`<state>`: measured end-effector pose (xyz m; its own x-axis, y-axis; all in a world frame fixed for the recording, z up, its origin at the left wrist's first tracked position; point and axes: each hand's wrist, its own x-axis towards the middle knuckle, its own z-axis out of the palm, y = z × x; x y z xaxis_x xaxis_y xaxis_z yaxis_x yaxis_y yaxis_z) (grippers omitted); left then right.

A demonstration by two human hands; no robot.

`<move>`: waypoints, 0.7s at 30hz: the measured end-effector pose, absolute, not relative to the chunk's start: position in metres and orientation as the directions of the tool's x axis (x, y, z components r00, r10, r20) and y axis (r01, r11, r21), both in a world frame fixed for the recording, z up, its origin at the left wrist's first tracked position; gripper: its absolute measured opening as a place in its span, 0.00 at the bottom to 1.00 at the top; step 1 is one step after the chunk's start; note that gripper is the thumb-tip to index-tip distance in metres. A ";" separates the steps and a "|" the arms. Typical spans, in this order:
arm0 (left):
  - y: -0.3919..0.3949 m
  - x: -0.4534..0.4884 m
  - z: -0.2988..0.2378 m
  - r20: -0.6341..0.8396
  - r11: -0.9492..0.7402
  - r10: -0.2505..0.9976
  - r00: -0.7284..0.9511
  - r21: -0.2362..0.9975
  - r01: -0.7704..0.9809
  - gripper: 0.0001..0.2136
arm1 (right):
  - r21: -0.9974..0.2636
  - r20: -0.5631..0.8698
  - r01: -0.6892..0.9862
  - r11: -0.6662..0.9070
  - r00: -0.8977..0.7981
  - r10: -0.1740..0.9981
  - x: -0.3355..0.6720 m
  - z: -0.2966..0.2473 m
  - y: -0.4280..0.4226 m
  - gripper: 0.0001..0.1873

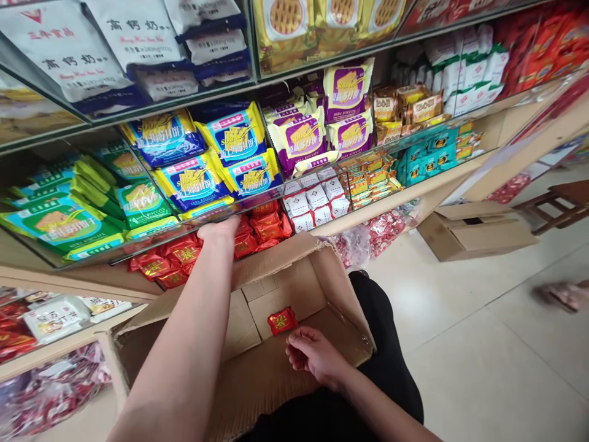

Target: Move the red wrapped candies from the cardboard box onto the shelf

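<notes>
My left hand (219,230) reaches under the glass edge of the shelf, among small red-wrapped packets (159,263). Its fingers are hidden there, so whether they hold a packet does not show. Below my left arm sits an open cardboard box (343,276), resting against my black-clad leg. One red packet (283,320) lies on the bottom of this box. Just beside that packet, nearer to me, hovers my right hand (315,356). Its fingers are curled in, with nothing visible in them.
Glass-fronted shelves hold blue (239,141), green (64,218) and purple soda biscuit packs (299,138). White packets (315,196) fill the neighbouring low compartment. On the tiled floor at right are a closed cardboard box (478,233) and a wooden stool (552,205). Another person's blurred foot (561,294) shows at the far right.
</notes>
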<state>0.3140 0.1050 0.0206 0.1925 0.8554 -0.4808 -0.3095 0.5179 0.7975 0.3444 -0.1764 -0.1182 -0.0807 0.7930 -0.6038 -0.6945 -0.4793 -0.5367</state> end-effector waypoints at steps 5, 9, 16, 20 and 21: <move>0.103 0.309 0.017 -0.350 0.327 0.937 0.009 0.865 -0.381 0.37 | -0.545 -0.616 -0.687 -0.481 -0.061 0.785 0.345 -0.113 -0.176 0.18; 0.098 0.302 0.017 -0.387 0.319 0.922 -0.033 0.803 -0.503 0.30 | -0.551 -0.615 -0.683 -0.479 -0.055 0.787 0.343 -0.114 -0.178 0.18; 0.047 0.278 0.038 -0.598 0.536 0.788 0.147 0.547 -0.643 0.17 | -0.792 -0.566 -0.294 -0.536 0.024 0.824 0.341 -0.119 -0.171 0.10; -0.024 0.246 0.055 -0.455 0.595 0.804 0.384 0.623 -0.508 0.07 | -0.765 -0.340 0.562 -0.314 0.062 0.939 0.343 -0.127 -0.137 0.12; -0.042 0.236 0.055 -0.443 0.647 0.752 0.489 0.637 -0.419 0.07 | -0.700 -0.328 0.658 -0.276 0.046 0.943 0.342 -0.131 -0.127 0.16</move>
